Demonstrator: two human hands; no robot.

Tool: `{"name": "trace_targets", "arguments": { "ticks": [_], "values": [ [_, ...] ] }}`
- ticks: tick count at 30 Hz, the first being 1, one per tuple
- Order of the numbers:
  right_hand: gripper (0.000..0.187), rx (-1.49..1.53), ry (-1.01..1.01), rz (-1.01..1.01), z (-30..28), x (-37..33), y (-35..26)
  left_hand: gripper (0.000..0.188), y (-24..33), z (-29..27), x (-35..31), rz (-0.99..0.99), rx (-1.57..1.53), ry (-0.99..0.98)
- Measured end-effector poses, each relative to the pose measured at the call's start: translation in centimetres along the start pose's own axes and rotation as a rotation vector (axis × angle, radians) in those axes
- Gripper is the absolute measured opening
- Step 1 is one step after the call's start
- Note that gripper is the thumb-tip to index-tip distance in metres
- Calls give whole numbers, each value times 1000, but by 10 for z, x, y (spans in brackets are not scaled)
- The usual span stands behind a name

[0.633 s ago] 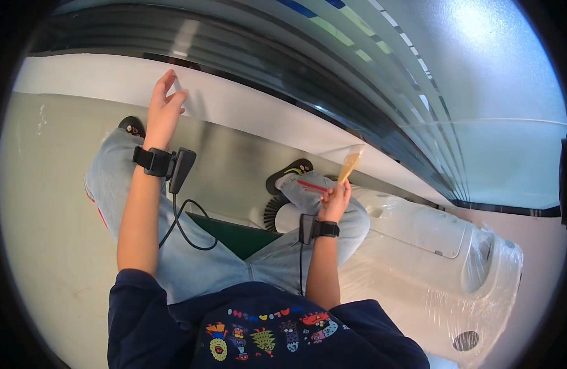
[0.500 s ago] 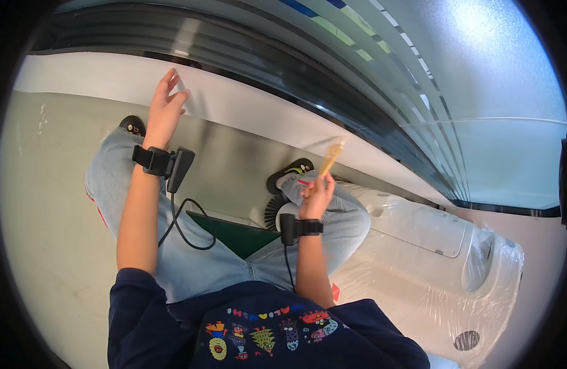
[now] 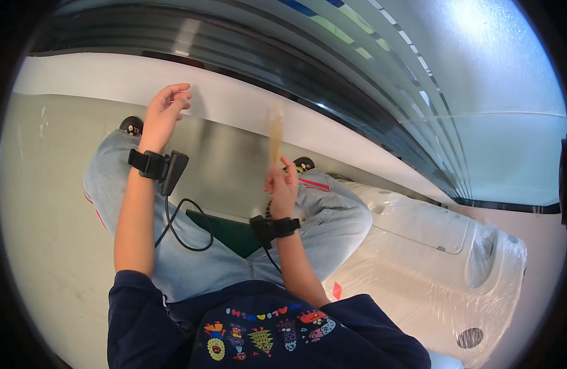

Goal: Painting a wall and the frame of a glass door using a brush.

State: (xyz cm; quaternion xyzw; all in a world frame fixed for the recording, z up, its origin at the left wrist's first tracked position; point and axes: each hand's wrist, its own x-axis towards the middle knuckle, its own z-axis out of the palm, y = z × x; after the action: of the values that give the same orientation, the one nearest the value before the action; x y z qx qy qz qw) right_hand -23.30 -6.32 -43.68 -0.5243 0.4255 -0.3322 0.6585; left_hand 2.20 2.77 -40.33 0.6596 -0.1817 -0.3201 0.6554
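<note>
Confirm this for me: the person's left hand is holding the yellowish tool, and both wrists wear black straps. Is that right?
Not quite: the head view shows the yellowish tool in the right hand, not the left hand. Both wrists do wear black straps.

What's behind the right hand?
Past the right hand and its yellowish strip, part of a shoe and a jeans leg show. Whatever lies directly behind the hand is covered and can't be seen.
</note>
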Motion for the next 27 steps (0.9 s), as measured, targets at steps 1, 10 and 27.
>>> {"name": "trace_targets", "arguments": {
  "ticks": [1,10,27],
  "values": [
    [28,21,43,1,-11,1,-3,28,1,0,-1,24,-7,-11],
    [27,59,508,-113,-108,7,-21,22,-12,14,4,224,61,-78],
    [26,13,-55,129,-2,-4,10,14,-16,8,-12,139,54,-118]
  ]
}}
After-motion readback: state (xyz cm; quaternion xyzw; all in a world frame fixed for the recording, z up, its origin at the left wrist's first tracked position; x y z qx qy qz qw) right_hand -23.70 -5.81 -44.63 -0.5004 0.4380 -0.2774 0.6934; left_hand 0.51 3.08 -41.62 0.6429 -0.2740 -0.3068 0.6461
